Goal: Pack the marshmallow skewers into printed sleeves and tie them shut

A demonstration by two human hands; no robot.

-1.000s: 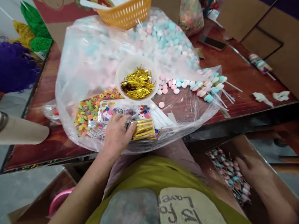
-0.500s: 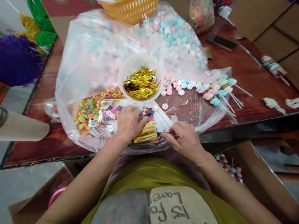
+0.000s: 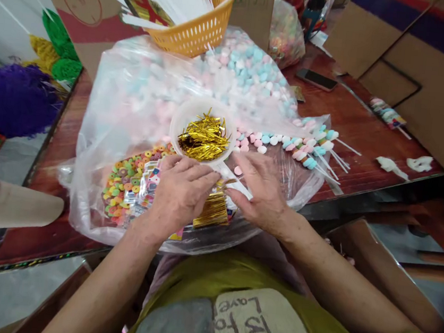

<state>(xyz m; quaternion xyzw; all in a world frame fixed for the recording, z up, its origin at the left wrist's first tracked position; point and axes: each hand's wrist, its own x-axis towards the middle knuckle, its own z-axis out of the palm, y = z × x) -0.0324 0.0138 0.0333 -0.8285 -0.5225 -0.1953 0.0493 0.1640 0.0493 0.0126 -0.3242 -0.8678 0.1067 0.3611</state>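
Gold ties (image 3: 212, 212) lie between the loosely curled left hand (image 3: 182, 194) and part-open right hand (image 3: 262, 193), any grip impossible to tell, while candy skewers (image 3: 311, 145) beyond the right hand look threaded but unwrapped.

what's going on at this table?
A person has both bare hands over a large clear plastic bag on a red-brown wooden table. The left hand covers part of some colourful printed plastic wrappers; the right hand is at thin white sticks. A flat bundle of gold metallic ties lies between them. Whether either hand grips anything is unclear. Pastel candy skewers lie off to the right.
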